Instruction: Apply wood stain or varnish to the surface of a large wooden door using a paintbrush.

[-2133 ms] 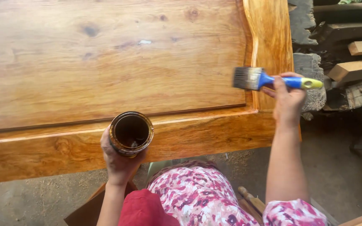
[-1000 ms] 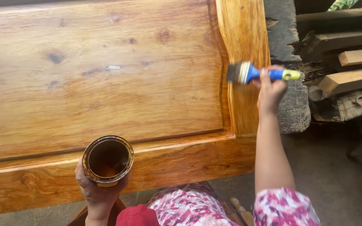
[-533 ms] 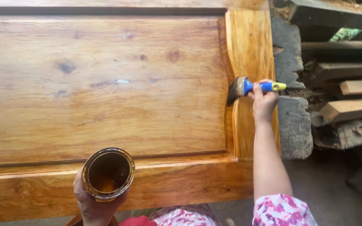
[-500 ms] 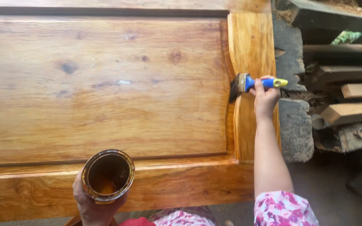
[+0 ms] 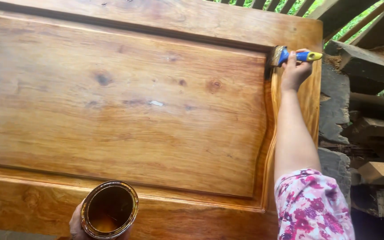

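Reaching up to the top right corner of the wooden panel (image 5: 125, 111), the right hand (image 5: 295, 71) is wrapped firmly round the blue and yellow handle of the brush (image 5: 290, 56), bristles pressed against the groove where the raised frame meets the sunken middle. That brush looks light and easy to steer, with a stiff handle and soft bristles that bend under pressure; the grip sits mid-handle, close behind the metal band, which should give good control. Down at the bottom edge, the left hand (image 5: 77, 222) cups an open tin (image 5: 110, 210) from underneath, fingers closed round its side. Amber liquid shows low inside, so the tin is probably fairly light but liable to slop, and its rim may be slick. Stacked timber offcuts (image 5: 378, 151) lie off to the right.
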